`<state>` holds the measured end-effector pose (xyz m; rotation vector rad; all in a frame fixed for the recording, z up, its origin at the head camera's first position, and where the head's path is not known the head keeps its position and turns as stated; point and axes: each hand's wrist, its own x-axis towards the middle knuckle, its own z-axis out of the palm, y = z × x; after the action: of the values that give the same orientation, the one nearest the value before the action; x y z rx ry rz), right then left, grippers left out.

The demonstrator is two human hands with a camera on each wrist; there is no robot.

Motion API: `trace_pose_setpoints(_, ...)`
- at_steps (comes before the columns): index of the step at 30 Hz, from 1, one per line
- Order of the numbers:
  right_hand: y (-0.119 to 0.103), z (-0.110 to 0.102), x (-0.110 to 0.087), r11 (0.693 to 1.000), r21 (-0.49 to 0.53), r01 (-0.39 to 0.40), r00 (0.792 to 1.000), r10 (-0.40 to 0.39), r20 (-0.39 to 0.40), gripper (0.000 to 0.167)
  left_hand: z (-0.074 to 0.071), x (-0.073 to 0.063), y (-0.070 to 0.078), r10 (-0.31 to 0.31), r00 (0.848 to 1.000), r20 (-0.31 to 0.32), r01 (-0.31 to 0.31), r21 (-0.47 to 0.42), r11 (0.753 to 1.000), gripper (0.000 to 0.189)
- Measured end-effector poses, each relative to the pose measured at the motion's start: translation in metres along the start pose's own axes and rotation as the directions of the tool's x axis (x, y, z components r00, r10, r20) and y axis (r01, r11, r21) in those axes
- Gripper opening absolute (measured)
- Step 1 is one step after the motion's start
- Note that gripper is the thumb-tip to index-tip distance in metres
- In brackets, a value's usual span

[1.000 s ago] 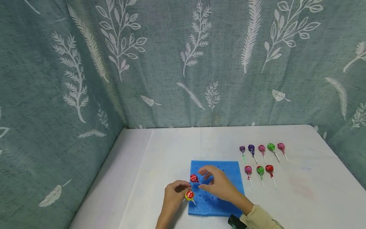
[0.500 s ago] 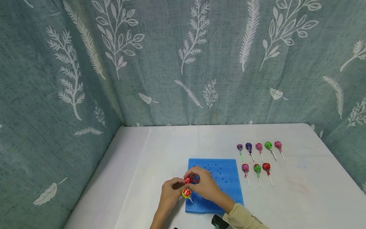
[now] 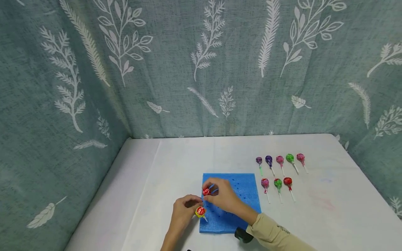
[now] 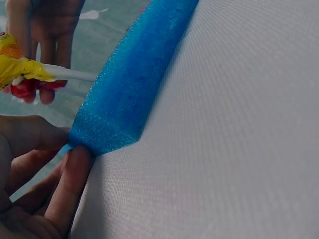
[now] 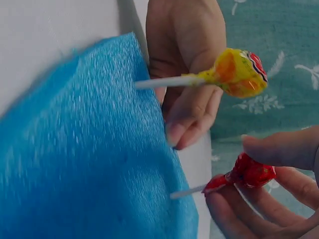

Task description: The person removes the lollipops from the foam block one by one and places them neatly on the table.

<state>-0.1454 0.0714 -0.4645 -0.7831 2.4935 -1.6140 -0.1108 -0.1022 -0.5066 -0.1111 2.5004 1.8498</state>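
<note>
A blue foam block (image 3: 230,223) with rows of small holes lies on the table. My left hand (image 3: 186,212) pinches its left edge between thumb and fingers, as the left wrist view shows. Close beside that hand, a yellow-wrapped lollipop (image 5: 241,74) stands with its stick in the foam. My right hand (image 3: 221,193) is over the block's left side, thumb and fingers around the head of a red-wrapped lollipop (image 5: 256,172). The tip of its white stick meets the foam near the edge in the right wrist view.
To the right of the block lie two rows of wrapped lollipops; a red one (image 3: 287,181) ends the front row, a pink one (image 3: 300,157) the back row. A dark cylindrical object (image 3: 243,235) shows beneath the right sleeve (image 3: 267,228). A patterned curtain (image 3: 176,69) hangs behind the table.
My right hand has come left from above the foam and taken hold of the red lollipop, which stood there unheld. The left hand stays at the block's edge. The head view has shifted slightly.
</note>
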Motion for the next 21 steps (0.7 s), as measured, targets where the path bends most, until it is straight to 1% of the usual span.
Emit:
trace_pose_setpoints(3,-0.002,-0.005,0.001,1.0,0.02,-0.003,1.0,0.003,-0.02,0.02,-0.002,-0.004,0.012,-0.001,1.0,0.008,0.001,-0.008,1.0,0.012)
trace_pose_setpoints(6,-0.008,-0.012,0.002,0.998,0.061,0.025,0.997,-0.021,-0.073,0.022,-0.004,-0.008,0.025,-0.003,1.0,0.02,0.004,-0.01,1.0,0.012)
trace_pose_setpoints(8,-0.014,-0.016,0.001,0.995,0.088,0.047,0.994,-0.037,-0.105,0.023,-0.004,-0.009,0.029,-0.005,1.0,0.022,0.005,-0.007,1.0,0.012)
trace_pose_setpoints(10,-0.023,-0.022,-0.002,0.993,0.103,0.059,0.992,-0.047,-0.118,0.023,-0.004,-0.007,0.025,-0.013,1.0,0.023,0.013,-0.009,1.0,0.012)
trace_pose_setpoints(14,-0.046,-0.036,-0.008,0.991,0.116,0.067,0.992,-0.054,-0.113,0.022,-0.001,0.0,0.007,-0.013,1.0,0.015,0.013,-0.011,1.0,0.012)
trace_pose_setpoints(16,-0.053,-0.042,-0.011,0.991,0.112,0.074,0.991,-0.061,-0.116,0.022,-0.001,0.002,0.001,-0.008,1.0,0.008,0.008,-0.005,1.0,0.012)
trace_pose_setpoints(18,-0.054,-0.047,-0.012,0.99,0.111,0.091,0.989,-0.077,-0.124,0.022,0.0,0.003,-0.002,0.0,1.0,0.005,0.0,-0.004,1.0,0.013)
trace_pose_setpoints(21,-0.044,-0.05,-0.012,0.989,0.104,0.104,0.985,-0.089,-0.146,0.023,0.0,0.002,-0.002,0.0,1.0,0.003,0.0,-0.012,1.0,0.013)
